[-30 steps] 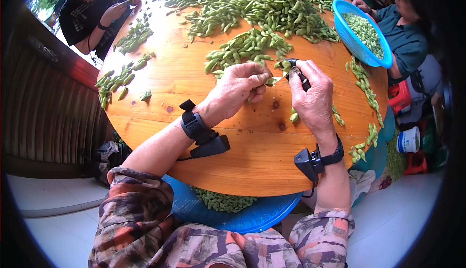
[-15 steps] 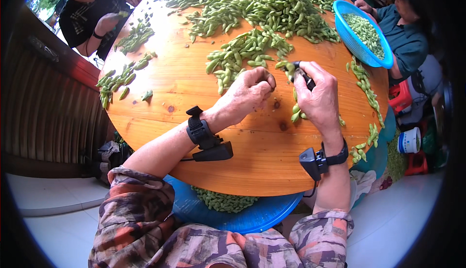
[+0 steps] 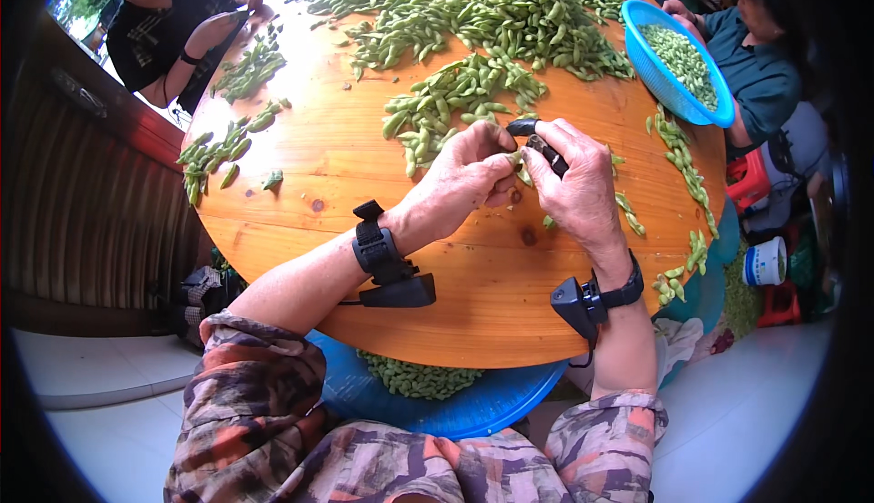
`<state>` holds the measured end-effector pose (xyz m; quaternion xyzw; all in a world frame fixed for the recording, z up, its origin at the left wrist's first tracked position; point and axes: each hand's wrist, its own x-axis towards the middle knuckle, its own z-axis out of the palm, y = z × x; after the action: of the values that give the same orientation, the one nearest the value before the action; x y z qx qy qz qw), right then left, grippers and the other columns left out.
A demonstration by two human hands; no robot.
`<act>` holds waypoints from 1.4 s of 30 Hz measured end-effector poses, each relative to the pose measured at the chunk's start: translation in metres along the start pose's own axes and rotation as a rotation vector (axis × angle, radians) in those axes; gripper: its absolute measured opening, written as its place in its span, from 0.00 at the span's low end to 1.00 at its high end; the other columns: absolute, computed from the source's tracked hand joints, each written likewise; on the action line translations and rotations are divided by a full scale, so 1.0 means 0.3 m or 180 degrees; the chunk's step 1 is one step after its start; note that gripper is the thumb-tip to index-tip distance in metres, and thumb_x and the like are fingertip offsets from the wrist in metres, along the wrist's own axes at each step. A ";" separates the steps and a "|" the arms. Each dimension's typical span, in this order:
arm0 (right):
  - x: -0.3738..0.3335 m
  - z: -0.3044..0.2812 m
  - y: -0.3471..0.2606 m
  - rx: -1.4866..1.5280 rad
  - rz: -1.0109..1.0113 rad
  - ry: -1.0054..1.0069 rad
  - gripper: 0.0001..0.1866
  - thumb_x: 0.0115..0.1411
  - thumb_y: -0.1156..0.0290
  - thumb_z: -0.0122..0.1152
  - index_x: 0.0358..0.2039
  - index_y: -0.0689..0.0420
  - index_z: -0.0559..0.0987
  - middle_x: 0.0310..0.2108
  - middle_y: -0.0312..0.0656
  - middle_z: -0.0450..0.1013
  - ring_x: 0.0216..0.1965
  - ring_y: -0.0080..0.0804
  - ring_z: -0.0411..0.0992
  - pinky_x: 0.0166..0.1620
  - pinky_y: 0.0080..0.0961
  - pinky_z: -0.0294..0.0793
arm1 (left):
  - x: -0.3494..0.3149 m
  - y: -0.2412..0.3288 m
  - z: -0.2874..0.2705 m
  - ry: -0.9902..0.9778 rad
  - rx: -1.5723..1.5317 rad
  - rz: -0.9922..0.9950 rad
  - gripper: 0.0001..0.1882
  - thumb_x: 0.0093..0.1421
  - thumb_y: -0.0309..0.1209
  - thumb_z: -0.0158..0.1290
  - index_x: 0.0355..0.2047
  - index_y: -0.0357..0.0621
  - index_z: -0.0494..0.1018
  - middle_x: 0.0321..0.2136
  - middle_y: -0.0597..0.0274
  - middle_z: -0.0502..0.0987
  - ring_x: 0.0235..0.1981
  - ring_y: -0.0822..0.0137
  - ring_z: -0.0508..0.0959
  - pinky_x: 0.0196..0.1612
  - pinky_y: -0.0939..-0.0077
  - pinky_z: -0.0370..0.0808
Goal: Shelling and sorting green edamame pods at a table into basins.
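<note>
In front of me, my hands meet over the round wooden table point(image 3: 437, 294). My left hand point(image 3: 469, 171) is closed in a pinch on a green soybean pod point(image 3: 516, 158), partly hidden by the fingers. Close against it, my right hand point(image 3: 578, 180) curls round a small black tool point(image 3: 549, 155), whose kind I cannot make out. Something black also covers the tip of the right forefinger. Just beyond my hands lies a small heap of pods point(image 3: 442, 107), and a larger pile of pods point(image 3: 510, 16) is behind it.
Below the table edge sits a blue basin point(image 3: 523, 403) holding shelled beans point(image 3: 419, 378). A blue basket point(image 3: 665, 89) of beans stands at the right rim. Pods point(image 3: 223, 152) lie scattered left, others point(image 3: 683, 162) right. Two people point(image 3: 168, 25) work across the table.
My right hand has moved slightly left, up against my left hand. The pod that was at the right fingers is now between both hands. The person at far left has brought both hands together.
</note>
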<state>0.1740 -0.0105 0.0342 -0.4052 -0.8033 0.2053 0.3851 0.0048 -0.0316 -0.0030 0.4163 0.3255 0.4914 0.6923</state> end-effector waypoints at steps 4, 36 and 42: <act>-0.001 0.002 -0.016 0.0138 -0.0299 0.0025 0.12 0.53 0.80 0.61 0.40 0.64 0.79 0.32 0.48 0.76 0.29 0.40 0.75 0.34 0.32 0.75 | -0.003 0.010 0.004 -0.0015 0.0770 -0.0087 0.07 0.66 0.27 0.44 0.43 0.45 0.68 0.26 0.75 0.65 0.23 0.83 0.61 0.24 0.87 0.61; -0.013 -0.075 0.168 -0.1744 0.0555 -0.0125 0.12 0.58 0.72 0.58 0.41 0.61 0.78 0.32 0.56 0.74 0.37 0.54 0.74 0.41 0.44 0.74 | 0.065 0.136 -0.098 -0.0006 0.1553 0.0152 0.05 0.62 0.32 0.58 0.35 0.45 0.76 0.23 0.71 0.73 0.22 0.78 0.69 0.24 0.83 0.65; 0.005 -0.043 0.032 0.1179 0.1216 -0.0619 0.15 0.62 0.72 0.57 0.48 0.63 0.79 0.24 0.40 0.73 0.22 0.20 0.68 0.27 0.22 0.68 | 0.029 0.104 -0.031 0.0064 -0.0369 -0.0151 0.03 0.65 0.29 0.55 0.37 0.44 0.73 0.26 0.70 0.73 0.23 0.81 0.68 0.22 0.87 0.63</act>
<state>0.1883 -0.0034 0.0368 -0.4505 -0.6944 0.4553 0.3280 -0.0132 -0.0157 0.0205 0.3627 0.3132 0.4970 0.7234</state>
